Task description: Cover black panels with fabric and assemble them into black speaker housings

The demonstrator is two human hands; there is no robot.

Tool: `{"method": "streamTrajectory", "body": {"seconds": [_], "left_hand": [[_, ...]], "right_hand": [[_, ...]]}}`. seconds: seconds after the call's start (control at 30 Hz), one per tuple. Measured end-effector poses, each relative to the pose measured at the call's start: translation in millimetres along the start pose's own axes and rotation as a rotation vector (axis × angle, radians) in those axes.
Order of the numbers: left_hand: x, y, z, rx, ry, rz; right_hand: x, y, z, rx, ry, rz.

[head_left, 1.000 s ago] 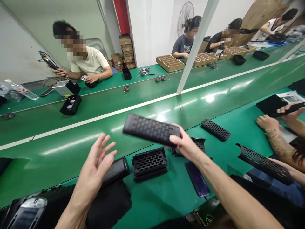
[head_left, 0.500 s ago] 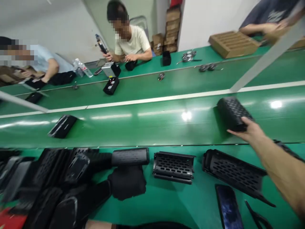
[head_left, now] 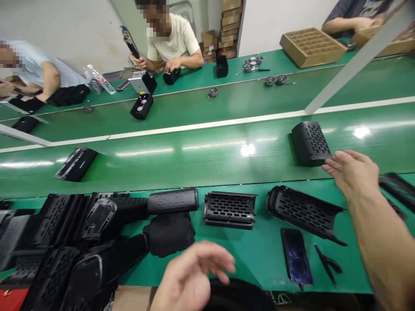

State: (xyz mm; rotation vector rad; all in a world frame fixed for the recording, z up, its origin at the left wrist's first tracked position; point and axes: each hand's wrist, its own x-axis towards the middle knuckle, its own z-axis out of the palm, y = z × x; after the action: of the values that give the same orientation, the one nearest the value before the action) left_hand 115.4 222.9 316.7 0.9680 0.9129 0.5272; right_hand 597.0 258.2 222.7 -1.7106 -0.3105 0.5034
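At the far left, black slotted covers (head_left: 58, 214) are lying in a crowded heap, filling the table (head_left: 259, 263) almost up to its belt-side edge. Beyond that edge, a black box (head_left: 78, 165) is resting at a slant on the green belt (head_left: 201, 160). Across the belt, a co-worker in a pale shirt (head_left: 183, 39) is holding a dark tool (head_left: 130, 42). Right of the heap, a rounded black case (head_left: 173, 201) is lying along the table's edge, with a black cloth (head_left: 168, 235) spreading below it. The left hand (head_left: 197, 272) is hovering over the table's near side, its fingers loosely curling and a gap showing inside the thumb. Above it, a short slotted cover (head_left: 229, 210) is sitting near the far edge, green tabletop leaving room between them. Further right, a long slotted cover (head_left: 304, 211) is slanting, with a phone (head_left: 296, 257) and pliers (head_left: 326, 259) lying apart below it. A black slotted box (head_left: 311, 142) is standing on the belt just below a white post (head_left: 352, 68), a long stretch of belt running leftward from it. The right hand (head_left: 355, 172) is reaching past the table edge, its fingers nearly straight and narrowly spaced, their tips pointing at the box's near right corner; I cannot tell whether they are touching it.
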Motion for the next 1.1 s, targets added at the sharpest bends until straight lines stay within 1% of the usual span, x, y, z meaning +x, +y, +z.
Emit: {"method": "streamTrajectory", "body": {"seconds": [0.03,0.1,0.13,0.17,0.23,0.3,0.33,0.4,0.47,0.57,0.6,0.67,0.73,0.8,0.87,0.97,1.1], "left_hand": [[7,-10,-7.0,0.02,0.085,-0.029],[20,-31,-23.7,0.063,0.259,-0.092],[26,-42,-32.2,0.077,0.316,-0.112],[31,-51,-39.9,0.086,0.347,-0.124],[42,-65,-50.9,0.099,0.365,-0.125],[51,-69,-54.4,0.112,0.344,-0.114],[55,-69,-53.3,0.119,0.318,-0.106],[62,-67,-46.8,0.135,0.246,-0.08],[68,-65,-37.4,0.152,0.162,-0.061],[78,-68,-26.6,0.203,0.06,-0.048],[82,-70,-25.3,0.223,0.057,-0.034],[94,-75,-27.1,0.258,0.115,0.016],[108,-80,-33.8,0.284,0.206,0.04],[120,-84,-42.3,0.304,0.259,0.007],[128,-88,-48.9,0.318,0.266,-0.056],[135,-96,-51.6,0.322,0.265,-0.141],[145,-108,-49.0,0.309,0.272,-0.222]], "right_hand": [[-27,-5,-6,0.028,-0.012,-0.027],[-90,-6,-15,0.05,-0.086,-0.034],[-124,-1,-17,0.045,-0.12,-0.007],[-156,7,-17,0.034,-0.158,0.043],[-215,31,-14,0.014,-0.28,0.203],[-258,59,-11,-0.001,-0.369,0.331],[-274,72,-11,-0.001,-0.369,0.37],[-295,90,-14,-0.003,-0.345,0.423],[-305,99,-20,-0.007,-0.333,0.451],[-307,101,-29,-0.028,-0.337,0.442],[-305,102,-30,-0.042,-0.329,0.425],[-297,104,-27,-0.083,-0.307,0.385],[-285,108,-17,-0.133,-0.293,0.336],[-272,114,0,-0.193,-0.293,0.281],[-260,119,19,-0.256,-0.311,0.227],[-247,124,43,-0.347,-0.356,0.172],[-233,128,61,-0.432,-0.398,0.159]]}}
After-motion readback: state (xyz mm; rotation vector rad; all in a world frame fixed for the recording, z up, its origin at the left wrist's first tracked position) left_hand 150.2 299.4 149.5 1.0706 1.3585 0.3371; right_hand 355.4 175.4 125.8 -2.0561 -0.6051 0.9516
